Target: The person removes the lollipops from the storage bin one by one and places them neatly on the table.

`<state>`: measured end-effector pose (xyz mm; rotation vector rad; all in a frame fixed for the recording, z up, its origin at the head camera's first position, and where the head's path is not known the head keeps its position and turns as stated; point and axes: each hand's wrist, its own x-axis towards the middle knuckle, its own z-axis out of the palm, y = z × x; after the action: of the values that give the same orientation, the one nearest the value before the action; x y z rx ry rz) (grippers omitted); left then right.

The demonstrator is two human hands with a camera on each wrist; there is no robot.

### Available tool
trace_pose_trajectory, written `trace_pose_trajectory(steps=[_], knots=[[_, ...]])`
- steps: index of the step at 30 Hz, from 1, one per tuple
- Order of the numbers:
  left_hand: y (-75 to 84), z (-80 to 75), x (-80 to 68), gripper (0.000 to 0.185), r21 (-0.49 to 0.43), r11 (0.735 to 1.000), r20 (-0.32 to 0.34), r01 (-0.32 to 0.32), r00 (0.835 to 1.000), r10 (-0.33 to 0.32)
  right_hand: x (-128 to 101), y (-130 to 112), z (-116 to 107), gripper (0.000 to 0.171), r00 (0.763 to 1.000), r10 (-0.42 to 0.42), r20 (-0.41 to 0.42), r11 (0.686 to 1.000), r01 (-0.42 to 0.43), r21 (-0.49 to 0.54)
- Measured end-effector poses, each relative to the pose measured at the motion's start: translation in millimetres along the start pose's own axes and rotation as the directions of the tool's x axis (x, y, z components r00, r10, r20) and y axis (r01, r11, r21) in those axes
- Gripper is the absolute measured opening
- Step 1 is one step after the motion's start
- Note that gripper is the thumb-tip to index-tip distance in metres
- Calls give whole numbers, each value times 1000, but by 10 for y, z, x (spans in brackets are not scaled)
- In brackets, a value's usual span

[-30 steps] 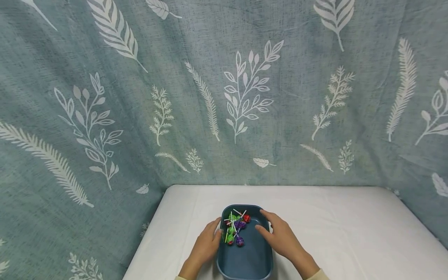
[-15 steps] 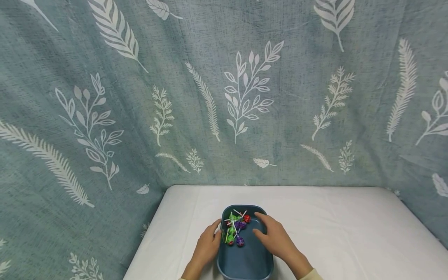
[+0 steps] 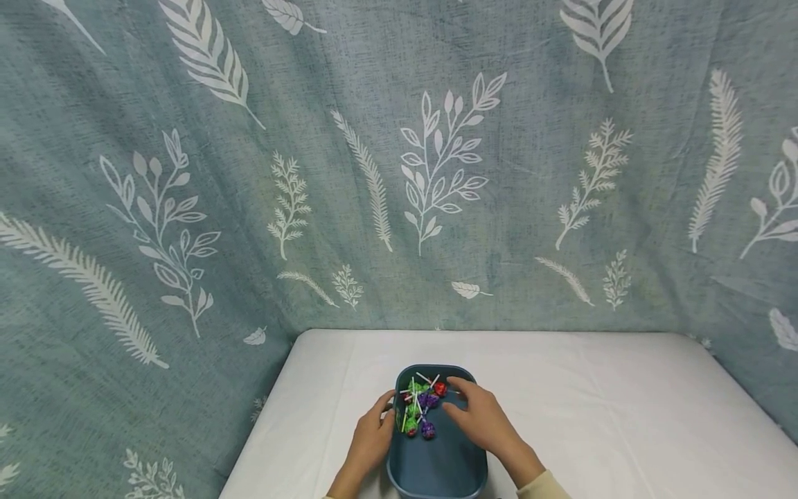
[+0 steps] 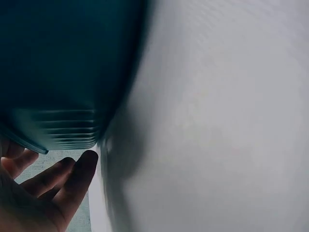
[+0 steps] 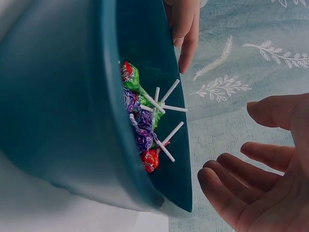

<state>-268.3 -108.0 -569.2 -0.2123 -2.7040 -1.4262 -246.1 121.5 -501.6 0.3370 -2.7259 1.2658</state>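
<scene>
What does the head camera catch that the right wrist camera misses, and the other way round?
Only the head view shows the whole white table and the leaf-print backdrop behind it. Only the right wrist view shows the right hand open, palm bare, beside the bin. Both show the blue bin of lollipops and the left hand at its side.

Your right hand (image 5: 260,159) hangs open just beside the teal bin (image 5: 63,121); wrapped lollipops (image 5: 142,130) lie heaped inside it.
</scene>
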Motion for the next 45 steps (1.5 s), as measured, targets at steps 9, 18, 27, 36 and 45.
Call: trace_pose_trajectory(steps=[9,18,27,36,45], knots=[[17,8,-12,40,-65,998,-19,21,1000,-22,80,4,76,50,1000,-4,-1,1000,4,20],[30,4,-22,40,-102,994,-21,32,999,-34,191,20,188,49,1000,6,1,999,-6,32],[6,9,-22,40,-111,993,-5,31,999,-31,231,12,234,47,1000,13,-4,1000,-13,27],[8,-25,-20,41,-106,994,-8,23,1000,-24,300,-22,217,45,1000,18,9,999,-18,26],[-43,-13,-14,41,-103,995,9,12,1000,-12,382,-29,262,37,1000,27,15,999,-27,16]])
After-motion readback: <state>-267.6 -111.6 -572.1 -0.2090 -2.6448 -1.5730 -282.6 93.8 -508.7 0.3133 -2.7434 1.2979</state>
